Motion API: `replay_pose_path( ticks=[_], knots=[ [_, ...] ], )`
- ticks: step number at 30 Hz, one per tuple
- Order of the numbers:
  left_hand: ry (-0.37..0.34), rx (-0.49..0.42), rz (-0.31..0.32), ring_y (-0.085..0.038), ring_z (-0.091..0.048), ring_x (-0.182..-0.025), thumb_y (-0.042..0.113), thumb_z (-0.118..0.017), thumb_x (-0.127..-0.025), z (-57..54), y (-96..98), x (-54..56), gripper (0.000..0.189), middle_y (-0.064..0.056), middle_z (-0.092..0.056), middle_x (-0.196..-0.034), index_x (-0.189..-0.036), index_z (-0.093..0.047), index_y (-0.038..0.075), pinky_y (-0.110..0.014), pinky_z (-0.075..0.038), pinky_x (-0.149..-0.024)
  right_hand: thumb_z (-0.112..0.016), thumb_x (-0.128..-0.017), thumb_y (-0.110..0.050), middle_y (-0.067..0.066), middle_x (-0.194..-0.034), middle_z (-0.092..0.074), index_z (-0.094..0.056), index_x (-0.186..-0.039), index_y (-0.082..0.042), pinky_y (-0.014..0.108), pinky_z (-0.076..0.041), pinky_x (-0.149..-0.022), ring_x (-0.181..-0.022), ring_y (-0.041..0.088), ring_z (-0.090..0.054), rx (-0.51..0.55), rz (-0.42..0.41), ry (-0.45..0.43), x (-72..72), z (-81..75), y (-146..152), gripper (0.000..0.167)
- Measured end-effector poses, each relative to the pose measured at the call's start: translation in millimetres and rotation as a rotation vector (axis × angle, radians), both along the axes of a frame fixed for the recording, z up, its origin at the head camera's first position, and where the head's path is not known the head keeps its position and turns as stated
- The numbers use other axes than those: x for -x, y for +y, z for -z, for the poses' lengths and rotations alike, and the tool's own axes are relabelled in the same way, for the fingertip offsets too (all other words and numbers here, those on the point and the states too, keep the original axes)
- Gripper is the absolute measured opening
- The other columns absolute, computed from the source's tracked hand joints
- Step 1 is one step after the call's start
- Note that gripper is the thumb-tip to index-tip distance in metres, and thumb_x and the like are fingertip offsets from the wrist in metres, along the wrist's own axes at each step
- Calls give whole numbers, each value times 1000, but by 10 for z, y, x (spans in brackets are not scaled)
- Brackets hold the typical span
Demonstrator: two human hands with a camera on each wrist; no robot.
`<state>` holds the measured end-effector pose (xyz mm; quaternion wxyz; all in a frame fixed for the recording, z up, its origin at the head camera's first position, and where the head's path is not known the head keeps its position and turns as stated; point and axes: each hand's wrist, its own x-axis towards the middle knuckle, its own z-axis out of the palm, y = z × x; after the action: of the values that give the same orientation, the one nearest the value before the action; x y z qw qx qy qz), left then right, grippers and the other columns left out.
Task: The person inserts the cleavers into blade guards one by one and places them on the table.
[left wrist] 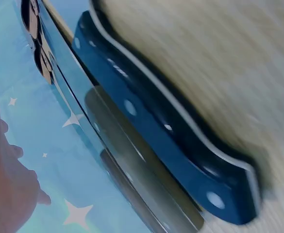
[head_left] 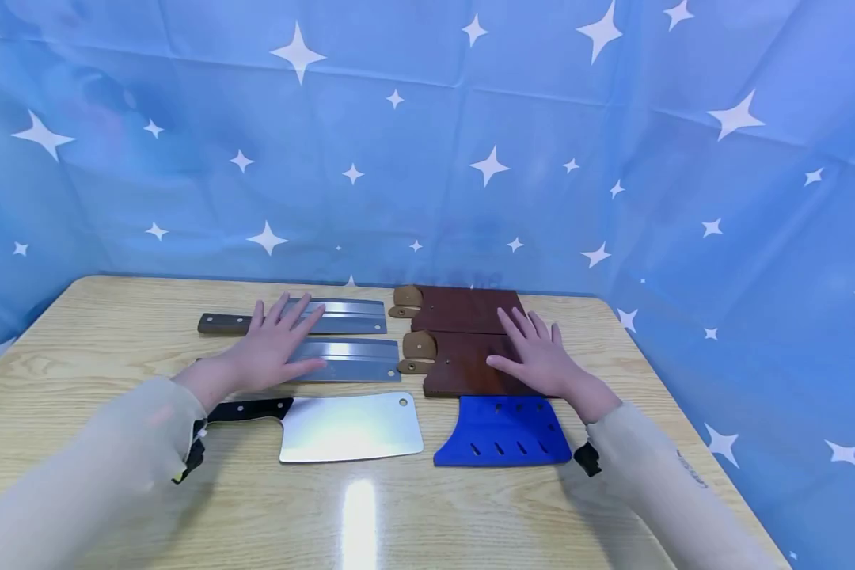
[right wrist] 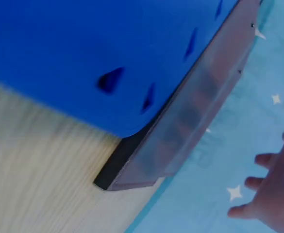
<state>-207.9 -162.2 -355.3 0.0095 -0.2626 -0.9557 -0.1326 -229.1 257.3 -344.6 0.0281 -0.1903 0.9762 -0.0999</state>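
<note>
My left hand has its fingers spread over the middle cleaver, hiding that cleaver's handle. Behind it lies a cleaver with a dark wooden handle; in front, a broad cleaver with a black riveted handle. All blades point right. My right hand, fingers also spread, overlaps the nearer brown leather sheath in the head view. Another leather sheath lies behind, and a blue slotted blade guard in front. Both hands hold nothing.
Everything lies on a light wood-grain table. A blue cloth with white stars hangs behind the table and along its right side. Each sheath has a tan snap strap at its left end, close to the blade tips.
</note>
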Motion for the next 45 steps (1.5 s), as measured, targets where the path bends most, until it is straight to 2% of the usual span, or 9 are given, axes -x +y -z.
replay_pose_path(
  ticks=[8,13,16,20,27,31,37,41,45],
  knots=[
    [30,-4,51,-50,-8,-139,51,-55,-89,20,-246,-201,79,-20,-12,-156,-149,-23,10,-69,-6,-105,-57,-87,-50,20,-156,-10,-9,-151,-13,71,-9,-103,-139,48,-11,11,-99,-30,-177,52,168,88],
    [50,-13,57,-48,-9,-139,50,-61,-85,47,-396,-327,82,-20,-16,-155,-148,-27,11,-68,-7,-105,-70,-76,-53,21,-155,-13,-12,-151,-10,69,-20,-101,-138,46,-17,40,-243,-19,-292,109,300,104],
    [72,-18,69,-49,-13,-138,51,-63,-83,69,-461,-393,83,-22,-20,-153,-147,-28,11,-69,-8,-105,-75,-69,-53,24,-152,-18,-15,-150,-7,69,-25,-99,-136,46,-21,45,-303,-5,-372,138,356,111],
    [109,-14,86,-51,-20,-135,52,-64,-82,99,-510,-471,83,-22,-25,-150,-146,-30,11,-69,-12,-104,-79,-64,-52,25,-151,-20,-15,-150,-8,69,-28,-96,-134,48,-24,47,-313,-17,-475,175,404,115],
    [171,11,99,-40,-39,-124,48,-71,-77,154,-540,-555,77,-17,-46,-135,-137,-44,8,-60,-30,-98,-81,-58,-53,22,-149,-23,-16,-150,-9,62,-37,-95,-133,45,-28,61,-313,-58,-599,235,461,121],
    [142,22,98,-37,-49,-117,46,-71,-77,186,-553,-580,72,-15,-52,-127,-133,-49,6,-57,-38,-95,-81,-58,-54,19,-148,-24,-16,-150,-11,57,-40,-94,-132,42,-29,65,-314,-68,-633,265,484,120],
    [57,6,90,-32,-55,-111,43,-71,-78,251,-572,-609,67,-13,-55,-123,-129,-51,4,-49,-46,-91,-80,-59,-55,20,-145,-29,-21,-149,-11,58,-40,-93,-130,42,-33,79,-335,-61,-649,323,520,117],
    [1,0,83,-30,-57,-107,44,-70,-80,282,-608,-628,64,-12,-56,-120,-127,-53,4,-46,-48,-88,-78,-61,-58,17,-141,-35,-24,-148,-13,56,-42,-92,-126,38,-39,61,-334,-48,-664,348,551,112],
    [-12,-9,89,-26,-60,-101,37,-70,-81,310,-649,-630,53,-7,-58,-112,-121,-56,4,-43,-50,-83,-75,-63,-60,13,-136,-43,-33,-145,-12,51,-43,-91,-122,31,-43,26,-346,-24,-675,363,581,104]
  ],
)
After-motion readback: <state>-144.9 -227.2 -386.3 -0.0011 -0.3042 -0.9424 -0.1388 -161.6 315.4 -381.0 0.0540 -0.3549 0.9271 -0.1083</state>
